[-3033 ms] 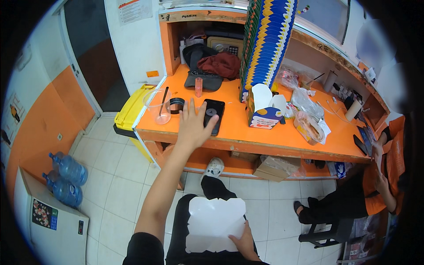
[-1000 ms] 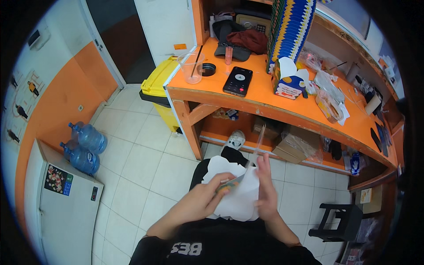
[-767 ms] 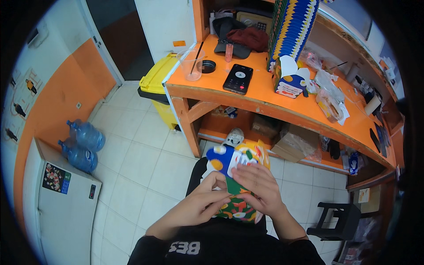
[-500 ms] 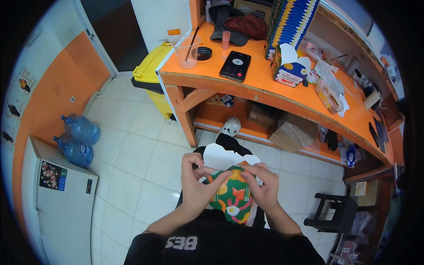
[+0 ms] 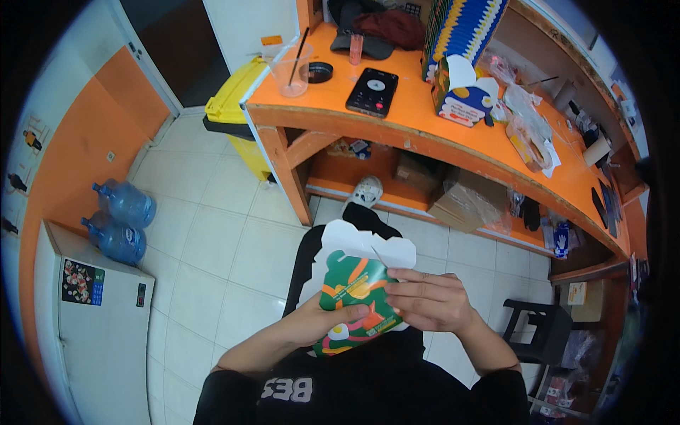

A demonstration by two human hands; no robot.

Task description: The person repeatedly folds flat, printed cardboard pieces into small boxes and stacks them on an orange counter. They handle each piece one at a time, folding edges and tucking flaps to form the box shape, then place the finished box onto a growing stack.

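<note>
A partly folded paper takeaway box (image 5: 352,289) is held over my lap, its front green with orange, yellow and pink drawings and a fried-egg motif. White inner flaps (image 5: 350,238) stand up along its far edge. My left hand (image 5: 327,320) is closed on the near left part, thumb lying across the printed front and the other fingers hidden beneath. At the right edge, my right hand (image 5: 433,301) is closed on the side panel with its fingers bent together; its thumb is mostly hidden.
An orange counter (image 5: 326,95) ahead holds a phone (image 5: 372,92), a plastic cup (image 5: 289,74), one folded box (image 5: 462,95) and a tall stack of flat cartons (image 5: 467,35). A yellow bin (image 5: 237,95) stands left of it; a black stool (image 5: 535,329) is at right.
The box has turned flatter, showing more of its green front and white flaps. My left hand moved down and left; my right moved from the top edge to the right side.
</note>
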